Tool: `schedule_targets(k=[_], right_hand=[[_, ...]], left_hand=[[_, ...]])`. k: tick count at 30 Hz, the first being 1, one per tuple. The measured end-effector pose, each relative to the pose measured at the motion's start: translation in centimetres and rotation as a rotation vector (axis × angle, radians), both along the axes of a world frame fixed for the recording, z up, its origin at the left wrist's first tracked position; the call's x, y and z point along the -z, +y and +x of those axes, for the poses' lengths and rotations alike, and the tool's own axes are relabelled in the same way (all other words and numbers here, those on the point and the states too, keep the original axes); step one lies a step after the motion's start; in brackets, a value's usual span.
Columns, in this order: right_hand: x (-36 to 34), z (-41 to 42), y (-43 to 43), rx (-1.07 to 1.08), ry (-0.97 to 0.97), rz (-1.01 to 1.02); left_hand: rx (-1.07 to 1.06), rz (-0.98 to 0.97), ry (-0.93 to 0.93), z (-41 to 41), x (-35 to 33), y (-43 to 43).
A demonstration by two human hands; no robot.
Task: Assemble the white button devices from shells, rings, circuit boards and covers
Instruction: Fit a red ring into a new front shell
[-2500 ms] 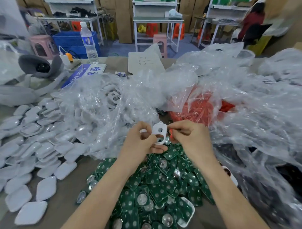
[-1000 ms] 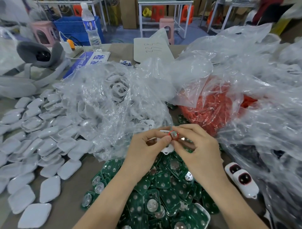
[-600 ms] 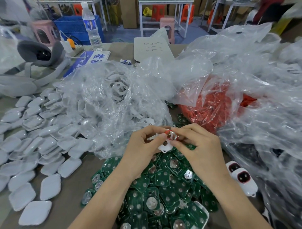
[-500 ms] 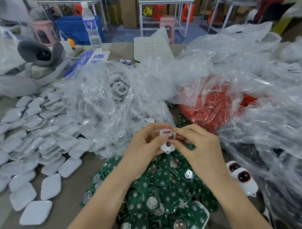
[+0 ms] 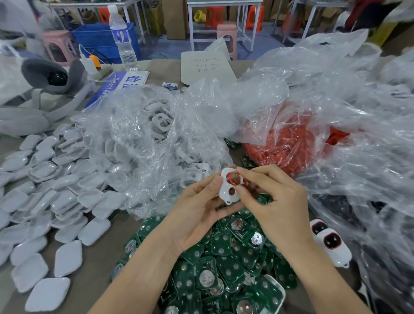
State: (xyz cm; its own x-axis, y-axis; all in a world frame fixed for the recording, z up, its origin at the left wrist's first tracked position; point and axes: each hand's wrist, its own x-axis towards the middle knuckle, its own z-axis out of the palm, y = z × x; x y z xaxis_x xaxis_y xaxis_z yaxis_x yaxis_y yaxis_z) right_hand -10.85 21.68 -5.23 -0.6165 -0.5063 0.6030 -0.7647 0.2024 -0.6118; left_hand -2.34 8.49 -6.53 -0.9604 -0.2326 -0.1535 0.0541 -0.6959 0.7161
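A flat blue-and-white sign point(image 5: 125, 81) on the table point(image 5: 163, 69) reads "Detect Are" in white; clear plastic hides the rest. Its white strip shows blue Chinese characters, the first "检". A white paper sheet point(image 5: 208, 67) bears handwritten zigzag strokes, illegible.

Blue-grey floor point(image 5: 170, 48), white-framed tables point(image 5: 224, 1), pink stool point(image 5: 225, 29), orange stools point(image 5: 211, 13), blue crate point(image 5: 94, 42), perhaps cardboard boxes point(image 5: 173, 18).

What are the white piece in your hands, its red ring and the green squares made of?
White piece: likely moulded plastic, smooth, matt, clean-edged holes. Red ring: thin; plastic or rubber, unclear. Green squares: circuit board, lacquered green, with shiny metal discs.
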Motion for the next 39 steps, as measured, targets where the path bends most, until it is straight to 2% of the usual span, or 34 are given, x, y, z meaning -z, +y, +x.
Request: schedule_targets(k=[4,16,28,33,39], right_hand=[[0.01,0.05,0.02,0.004,0.048,0.016],[-0.21,-0.02,0.13,-0.049,-0.07,0.009],[-0.13,-0.22,0.11,-0.058,-0.1,0.026],[-0.17,-0.19,0.09,-0.074,-0.198,0.024],[-0.14,-0.52,0.27,-0.097,-0.16,0.079]], left_hand=[[-0.015,-0.019,-0.002,0.01,-0.21,0.04],[-0.008,-0.066,-0.012,0.04,-0.38,-0.13],[0.0,-0.102,-0.018,0.09,-0.2,-0.08],[-0.017,-0.189,-0.023,0.08,-0.2,0.08],[-0.051,-0.238,-0.057,0.08,-0.18,0.28]])
